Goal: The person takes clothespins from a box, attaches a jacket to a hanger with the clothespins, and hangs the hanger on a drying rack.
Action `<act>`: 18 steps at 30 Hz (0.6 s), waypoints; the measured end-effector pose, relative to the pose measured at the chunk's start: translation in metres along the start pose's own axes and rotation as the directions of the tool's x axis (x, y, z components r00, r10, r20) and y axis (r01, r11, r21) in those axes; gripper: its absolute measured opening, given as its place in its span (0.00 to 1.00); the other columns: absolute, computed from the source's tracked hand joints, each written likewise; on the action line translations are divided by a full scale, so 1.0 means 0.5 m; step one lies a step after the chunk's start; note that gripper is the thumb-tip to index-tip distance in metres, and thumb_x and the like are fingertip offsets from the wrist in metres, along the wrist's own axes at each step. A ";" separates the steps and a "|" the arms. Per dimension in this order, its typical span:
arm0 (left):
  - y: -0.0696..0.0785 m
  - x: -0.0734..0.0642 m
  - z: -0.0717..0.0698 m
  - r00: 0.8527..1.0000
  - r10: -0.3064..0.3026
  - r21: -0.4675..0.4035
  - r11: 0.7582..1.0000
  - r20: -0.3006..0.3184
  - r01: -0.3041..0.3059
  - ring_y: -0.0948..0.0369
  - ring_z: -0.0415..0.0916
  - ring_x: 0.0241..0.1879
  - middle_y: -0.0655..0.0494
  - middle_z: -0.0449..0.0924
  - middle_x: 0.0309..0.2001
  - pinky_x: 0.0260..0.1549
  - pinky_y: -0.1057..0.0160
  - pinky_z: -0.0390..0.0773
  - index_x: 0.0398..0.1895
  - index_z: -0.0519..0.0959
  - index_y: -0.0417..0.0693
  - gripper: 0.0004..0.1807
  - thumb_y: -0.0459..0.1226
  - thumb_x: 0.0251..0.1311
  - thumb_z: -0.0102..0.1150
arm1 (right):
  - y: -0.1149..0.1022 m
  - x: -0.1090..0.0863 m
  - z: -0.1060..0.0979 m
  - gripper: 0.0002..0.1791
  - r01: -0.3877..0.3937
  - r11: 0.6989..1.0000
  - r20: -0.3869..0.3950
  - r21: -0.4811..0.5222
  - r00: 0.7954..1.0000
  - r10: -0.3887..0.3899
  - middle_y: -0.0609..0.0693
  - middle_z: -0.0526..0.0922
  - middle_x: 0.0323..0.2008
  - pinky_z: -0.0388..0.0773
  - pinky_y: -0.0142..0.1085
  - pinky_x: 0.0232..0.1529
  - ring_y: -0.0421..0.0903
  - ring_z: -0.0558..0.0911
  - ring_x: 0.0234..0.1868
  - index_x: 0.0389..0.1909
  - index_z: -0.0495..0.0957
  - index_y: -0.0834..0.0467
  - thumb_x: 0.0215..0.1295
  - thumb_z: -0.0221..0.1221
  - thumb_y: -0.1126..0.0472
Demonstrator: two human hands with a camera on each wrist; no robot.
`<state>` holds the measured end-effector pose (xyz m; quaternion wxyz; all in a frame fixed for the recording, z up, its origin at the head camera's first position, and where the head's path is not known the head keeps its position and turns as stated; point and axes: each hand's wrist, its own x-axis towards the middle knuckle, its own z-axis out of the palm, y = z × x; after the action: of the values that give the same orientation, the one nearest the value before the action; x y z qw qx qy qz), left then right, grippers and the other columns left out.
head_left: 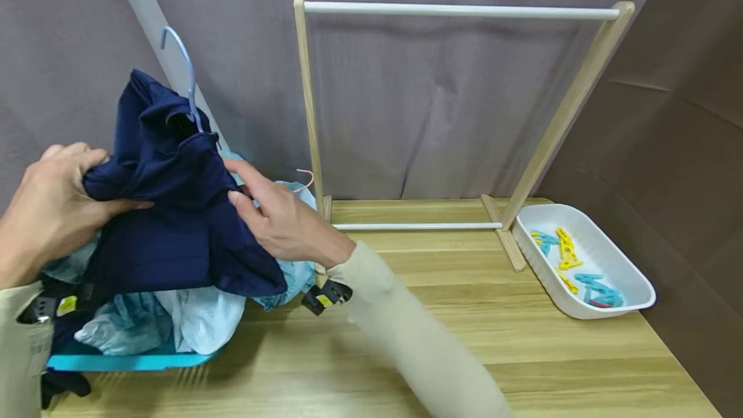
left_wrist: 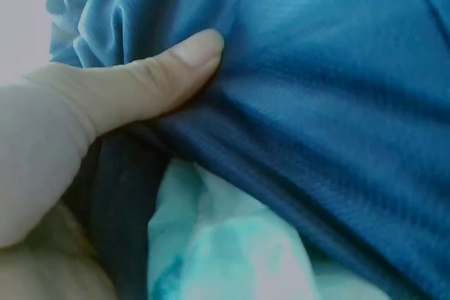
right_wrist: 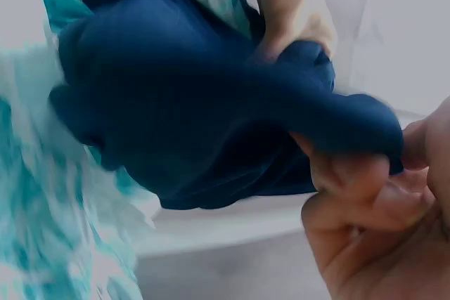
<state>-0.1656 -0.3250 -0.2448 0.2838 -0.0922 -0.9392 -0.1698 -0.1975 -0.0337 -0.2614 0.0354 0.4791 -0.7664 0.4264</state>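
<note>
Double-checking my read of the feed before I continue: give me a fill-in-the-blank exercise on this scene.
1. The left hand and right hand hold a garment coloured ____.
2. The hanger hook at the garment's top is ____.
3. In the head view, the white tray of clothespins stands to the ____ of the clothes rack.
4. The rack's two horizontal bars are ____.

Missing words: navy blue; light blue; right; white.

A wooden rack (head_left: 564,115) with 2 white rods (head_left: 461,11) is standing on a wood-grain table (head_left: 551,360). Just beside it, a white tray (head_left: 600,250) is holding yellow clothespins (head_left: 566,247) and blue clothespins (head_left: 604,293). A blue basket (head_left: 133,362) is holding pale blue clothes (head_left: 200,321), and a grey curtain (head_left: 464,108) is hanging behind the rack.
</note>
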 end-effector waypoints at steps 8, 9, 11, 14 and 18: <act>0.099 0.004 0.032 0.984 0.036 -0.156 0.986 -0.172 -0.063 0.82 0.64 0.35 0.44 0.80 0.34 0.35 0.68 0.62 0.28 0.80 0.39 0.17 0.31 0.39 0.83 | 0.041 -0.037 -0.097 0.23 0.047 0.994 -0.110 -0.100 0.992 -0.058 0.53 0.76 0.69 0.69 0.32 0.69 0.41 0.76 0.67 0.73 0.65 0.57 0.83 0.42 0.60; 0.112 0.004 0.040 0.981 0.038 -0.178 0.981 -0.188 -0.072 0.85 0.61 0.34 0.46 0.80 0.33 0.35 0.69 0.62 0.27 0.80 0.40 0.17 0.32 0.39 0.83 | 0.046 -0.045 -0.109 0.22 0.042 0.993 -0.128 -0.114 0.990 -0.057 0.53 0.77 0.67 0.71 0.34 0.68 0.42 0.77 0.64 0.72 0.67 0.58 0.83 0.43 0.61; 0.139 0.003 0.057 0.976 0.041 -0.213 0.973 -0.212 -0.087 0.83 0.62 0.32 0.49 0.78 0.31 0.34 0.69 0.62 0.25 0.79 0.41 0.17 0.32 0.40 0.83 | 0.056 -0.063 -0.133 0.21 0.031 0.990 -0.161 -0.140 0.986 -0.053 0.53 0.80 0.64 0.73 0.37 0.65 0.43 0.80 0.61 0.71 0.69 0.58 0.82 0.45 0.62; 0.181 -0.003 0.085 0.972 0.032 -0.278 0.956 -0.234 -0.098 0.77 0.65 0.32 0.53 0.77 0.29 0.33 0.70 0.63 0.23 0.77 0.43 0.17 0.33 0.43 0.82 | 0.072 -0.095 -0.166 0.20 0.015 0.987 -0.193 -0.161 0.980 -0.046 0.53 0.82 0.61 0.75 0.40 0.63 0.43 0.81 0.58 0.69 0.72 0.58 0.81 0.47 0.63; 0.237 -0.007 0.118 0.964 0.008 -0.377 0.920 -0.266 -0.112 0.71 0.68 0.31 0.54 0.75 0.27 0.32 0.70 0.64 0.21 0.74 0.44 0.18 0.31 0.46 0.80 | 0.089 -0.141 -0.206 0.19 -0.028 0.980 -0.241 -0.196 0.970 -0.020 0.51 0.83 0.60 0.76 0.41 0.62 0.43 0.82 0.58 0.67 0.75 0.55 0.80 0.48 0.63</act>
<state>-0.1605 -0.1937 -0.2614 0.3853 -0.1526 -0.8383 -0.3542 -0.2300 0.0946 -0.2565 0.1750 0.4161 -0.7959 0.4035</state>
